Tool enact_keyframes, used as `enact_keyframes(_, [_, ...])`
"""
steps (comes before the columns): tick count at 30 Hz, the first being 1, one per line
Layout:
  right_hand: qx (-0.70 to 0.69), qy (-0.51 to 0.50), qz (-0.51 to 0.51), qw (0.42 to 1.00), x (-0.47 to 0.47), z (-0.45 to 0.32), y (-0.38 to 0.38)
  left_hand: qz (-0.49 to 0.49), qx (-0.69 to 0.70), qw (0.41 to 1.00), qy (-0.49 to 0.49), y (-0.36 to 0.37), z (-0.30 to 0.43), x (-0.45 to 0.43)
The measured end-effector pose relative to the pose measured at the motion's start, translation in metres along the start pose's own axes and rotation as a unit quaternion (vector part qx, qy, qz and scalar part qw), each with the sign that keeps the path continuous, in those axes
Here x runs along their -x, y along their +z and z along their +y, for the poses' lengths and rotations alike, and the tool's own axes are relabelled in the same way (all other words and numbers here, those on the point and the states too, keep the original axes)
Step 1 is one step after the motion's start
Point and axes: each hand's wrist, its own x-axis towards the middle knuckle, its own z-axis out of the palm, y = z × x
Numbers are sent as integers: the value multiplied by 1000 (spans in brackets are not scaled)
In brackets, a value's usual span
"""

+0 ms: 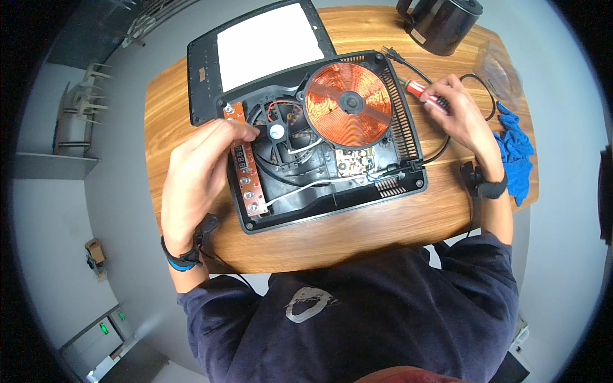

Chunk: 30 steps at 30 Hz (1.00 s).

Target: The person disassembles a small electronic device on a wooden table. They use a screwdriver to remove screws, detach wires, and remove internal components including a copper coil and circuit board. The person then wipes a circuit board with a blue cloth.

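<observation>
An induction cooker's black plastic housing (306, 215) lies opened before me, with a round copper coil (348, 104), a cooling fan (278, 131) and a display circuit board (245, 174) inside. My left hand (201, 158) is over the upper part of that board, fingertips together beside the fan; whether they pinch anything small is hidden. On the right, my right hand (455, 107) is closed around the red and white handle of a screwdriver (415, 88), whose shaft points left towards the vented edge of the housing. The cooker's top cover (203, 91), with a white panel, lies behind the housing.
A black kettle (438, 26) stands at the table's back right. Near it are a power plug (391, 53) with its black cord, a clear plastic bag (500, 74) and a blue cloth (516, 153). The wooden table (335, 239) has a rounded outline.
</observation>
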Motion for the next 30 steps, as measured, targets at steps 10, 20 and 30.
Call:
enact_keyframes(10, [9,-161,-88,983,-44,13,3,-39,62,997,12,59,56,-54])
enact_keyframes(20, [-209,-347,9,914,-8,-34,-40,-94,141,985,19,112,109,-115])
enact_keyframes(30, [-80,-387,85,915,-3,-22,-38,-64,149,986,-28,127,129,-118])
